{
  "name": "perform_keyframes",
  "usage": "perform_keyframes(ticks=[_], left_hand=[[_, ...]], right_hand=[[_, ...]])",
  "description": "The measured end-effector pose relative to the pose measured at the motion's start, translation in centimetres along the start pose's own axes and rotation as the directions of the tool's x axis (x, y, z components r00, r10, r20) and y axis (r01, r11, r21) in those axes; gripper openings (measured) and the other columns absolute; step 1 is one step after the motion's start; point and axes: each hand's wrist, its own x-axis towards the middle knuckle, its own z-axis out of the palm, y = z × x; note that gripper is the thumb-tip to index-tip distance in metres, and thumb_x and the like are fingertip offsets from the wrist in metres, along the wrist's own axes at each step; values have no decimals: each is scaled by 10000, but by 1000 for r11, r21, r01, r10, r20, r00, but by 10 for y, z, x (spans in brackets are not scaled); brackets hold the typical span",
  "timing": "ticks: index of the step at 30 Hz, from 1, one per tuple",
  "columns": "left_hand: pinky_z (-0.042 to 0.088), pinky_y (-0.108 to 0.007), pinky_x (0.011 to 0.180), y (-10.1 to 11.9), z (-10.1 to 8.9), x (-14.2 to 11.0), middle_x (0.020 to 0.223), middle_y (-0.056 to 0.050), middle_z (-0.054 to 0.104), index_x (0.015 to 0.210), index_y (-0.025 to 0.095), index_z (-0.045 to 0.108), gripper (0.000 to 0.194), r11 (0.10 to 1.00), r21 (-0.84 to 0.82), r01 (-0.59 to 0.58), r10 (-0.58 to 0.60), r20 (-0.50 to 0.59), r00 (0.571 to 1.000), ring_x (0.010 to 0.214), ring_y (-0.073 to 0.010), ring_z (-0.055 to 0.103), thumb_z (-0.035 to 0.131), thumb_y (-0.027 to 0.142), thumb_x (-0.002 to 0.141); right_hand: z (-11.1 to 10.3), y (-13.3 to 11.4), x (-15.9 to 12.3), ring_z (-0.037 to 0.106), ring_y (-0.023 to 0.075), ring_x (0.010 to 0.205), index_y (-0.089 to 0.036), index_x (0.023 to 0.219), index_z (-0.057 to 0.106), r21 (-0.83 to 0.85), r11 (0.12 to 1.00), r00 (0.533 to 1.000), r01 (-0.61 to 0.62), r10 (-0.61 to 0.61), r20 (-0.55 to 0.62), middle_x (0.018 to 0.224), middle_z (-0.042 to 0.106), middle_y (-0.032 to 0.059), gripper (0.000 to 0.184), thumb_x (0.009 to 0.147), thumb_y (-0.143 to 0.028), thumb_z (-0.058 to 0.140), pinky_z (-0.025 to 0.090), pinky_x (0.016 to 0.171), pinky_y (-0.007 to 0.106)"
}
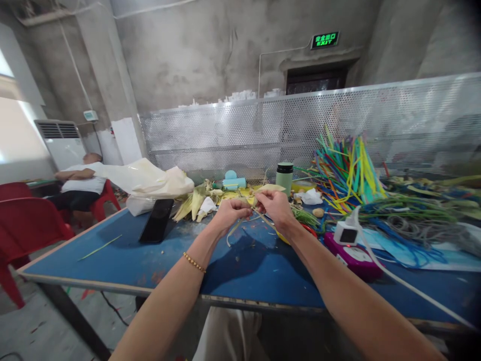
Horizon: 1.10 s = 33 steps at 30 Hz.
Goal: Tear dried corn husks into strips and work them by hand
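- Through the head view I have two closed pinches, the left hand (235,213) and the right hand (272,203) nearly meeting over the blue table (165,263). Between their fingertips I am grasping a thin pale strip (264,218); one end slants down under my right wrist. The fingers hide just where each pinch bites.
- Just beyond the right hand I see a green canister (284,178), upright under a black lid, so its contents are hidden from me.
- Off to the left of the grip, past the black phone (157,220), slumps a whitish plastic bag (161,180); I cannot tell what it holds.
- Nearer the left hand, and beyond it, are dry husks (197,200) and a light blue item (233,182).
- To the right of the grip, past my forearm, sits a purple socket box (353,255) with a white charger (346,233) standing on it. Farther out, a bundle of coloured strips (349,170) leans against the perforated screen (225,130).
- High beyond the grip, to the right, I can read "EXIT" under Chinese characters on the lit green sign (325,40).
- Both my forearms reach forward from the near edge and angle inward, elbows apart, fingers curled; a beaded bracelet (194,262) circles the left one.
- Well left of the grip, a person (84,178) sits with folded arms.
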Motion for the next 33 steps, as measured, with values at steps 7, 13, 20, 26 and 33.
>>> perform_keyframes(ticks=[7,13,20,26,33], left_hand=[[421,-267,599,-1,-1,0,578,-34,626,627,114,689,78,999,51,-20,18,40,999,557,-122,539,723,182,614],[416,-264,606,-3,-1,0,583,-37,621,612,111,673,92,997,60,-37,34,45,998,574,-123,542,718,189,629],[407,-253,589,-6,0,0,652,-55,638,691,105,678,267,995,-85,50,-40,111,993,580,-110,549,715,369,710],[373,-242,531,-9,1,1,554,-37,601,578,112,641,344,998,-25,61,-62,-7,998,511,-100,512,771,426,630],[376,-242,526,-17,-1,5,565,-45,621,583,113,651,305,995,-42,87,-87,-7,996,513,-103,515,790,383,605]], right_hand=[[2,1,-2,468,94,386,-167,531,534,-36,999,999,-30,31,19,436,531,-17,160,661,-250,578,351,407,206],[5,10,2,404,90,375,-181,449,492,-108,994,998,-11,17,53,403,483,-14,245,660,-288,557,301,387,214],[6,11,2,465,118,428,-183,478,500,-228,971,996,78,-68,52,441,516,6,255,698,-311,509,338,425,223],[8,10,-1,483,126,453,-186,486,505,-240,965,994,103,-92,57,473,551,23,256,708,-313,522,361,451,232],[9,12,-1,439,101,380,-187,501,516,-144,990,997,-5,16,73,439,526,-5,233,706,-295,534,336,393,218]])
